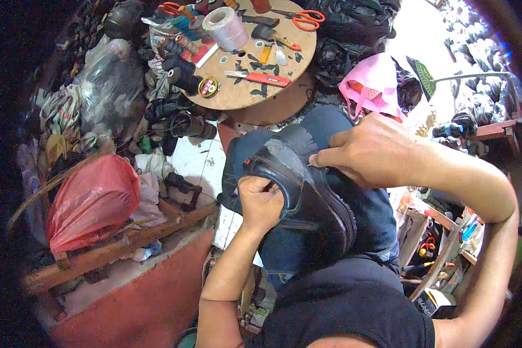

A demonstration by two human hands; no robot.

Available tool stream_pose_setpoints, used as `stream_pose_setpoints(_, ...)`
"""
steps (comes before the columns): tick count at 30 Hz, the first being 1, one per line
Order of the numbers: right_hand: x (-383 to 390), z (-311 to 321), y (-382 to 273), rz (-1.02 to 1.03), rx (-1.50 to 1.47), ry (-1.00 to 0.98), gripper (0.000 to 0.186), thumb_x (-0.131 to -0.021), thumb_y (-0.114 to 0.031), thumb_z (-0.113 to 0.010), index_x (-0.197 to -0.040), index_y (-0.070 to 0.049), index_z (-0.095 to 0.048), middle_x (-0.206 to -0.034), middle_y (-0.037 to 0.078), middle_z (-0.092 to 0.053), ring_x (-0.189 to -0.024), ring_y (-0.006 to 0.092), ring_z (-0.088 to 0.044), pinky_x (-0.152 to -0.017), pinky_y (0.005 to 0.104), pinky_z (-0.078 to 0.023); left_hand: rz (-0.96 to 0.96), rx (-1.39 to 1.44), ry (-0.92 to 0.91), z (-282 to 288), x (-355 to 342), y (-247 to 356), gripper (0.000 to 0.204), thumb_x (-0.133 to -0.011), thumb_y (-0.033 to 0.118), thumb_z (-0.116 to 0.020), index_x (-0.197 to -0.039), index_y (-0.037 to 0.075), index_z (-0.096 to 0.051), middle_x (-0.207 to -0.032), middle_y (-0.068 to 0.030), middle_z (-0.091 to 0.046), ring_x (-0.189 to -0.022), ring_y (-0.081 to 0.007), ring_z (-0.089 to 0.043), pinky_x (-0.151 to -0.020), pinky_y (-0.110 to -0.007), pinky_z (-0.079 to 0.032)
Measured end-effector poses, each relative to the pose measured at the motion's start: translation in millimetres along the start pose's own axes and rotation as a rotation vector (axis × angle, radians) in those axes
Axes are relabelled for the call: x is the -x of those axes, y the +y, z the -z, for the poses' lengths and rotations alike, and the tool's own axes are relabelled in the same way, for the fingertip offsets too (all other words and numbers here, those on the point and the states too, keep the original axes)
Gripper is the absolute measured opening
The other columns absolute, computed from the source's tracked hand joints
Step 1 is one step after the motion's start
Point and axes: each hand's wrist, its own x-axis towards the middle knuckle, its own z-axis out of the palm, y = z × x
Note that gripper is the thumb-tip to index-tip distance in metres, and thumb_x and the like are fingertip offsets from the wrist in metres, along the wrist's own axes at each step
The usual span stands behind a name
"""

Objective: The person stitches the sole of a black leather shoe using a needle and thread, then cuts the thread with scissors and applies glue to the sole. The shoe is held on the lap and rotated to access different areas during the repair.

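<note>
A black leather shoe (pixel 290 194) with a small red tab and a greyish scuffed band rests tilted over my lap in dark blue trousers. My left hand (pixel 258 202) grips its padded opening, fingers curled into it. My right hand (pixel 356 148) is closed at the shoe's upper right, along the edge where upper and sole meet, index finger and thumb at that edge; whatever is between them is too small to make out.
A round wooden table (pixel 238 95) ahead holds thread spools, a white roll, orange scissors, a red cutter and black scraps. A red plastic bag (pixel 95 200) lies on a left-hand ledge. A pink bag (pixel 368 81), black bags and cluttered wooden racks (pixel 438 278) stand right.
</note>
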Motion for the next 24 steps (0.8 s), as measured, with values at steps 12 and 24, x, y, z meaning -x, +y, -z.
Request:
stream_pose_setpoints(12, -29, 14, -12, 0.089, 0.256, -0.133, 0.032, -0.092, -0.017, -0.059, -0.124, -0.018, -0.064, -0.086, 0.011, -0.072, -0.071, 0.0337, -0.075, -0.055, 0.0461, -0.060, 0.012, 0.118, 0.068, -6, -1, -3, 0.003, -0.080, -0.005, -0.074, -0.079, -0.002, -0.074, -0.070, 0.0061, -0.065, -0.068, -0.0018, -0.056, -0.059, -0.024, -0.044)
stream_pose_setpoints(24, -19, -11, -12, 0.105, 0.373, 0.066, 0.020, -0.092, -0.021, -0.061, -0.109, -0.013, -0.054, -0.082, 0.008, -0.067, -0.069, 0.0327, -0.072, -0.057, 0.0456, -0.057, 0.083, -0.282, -0.275, 14, -5, 11, 0.014, -0.084, 0.002, -0.071, -0.072, -0.004, -0.067, -0.064, 0.0035, -0.063, -0.058, -0.0072, -0.051, -0.055, -0.028, -0.041)
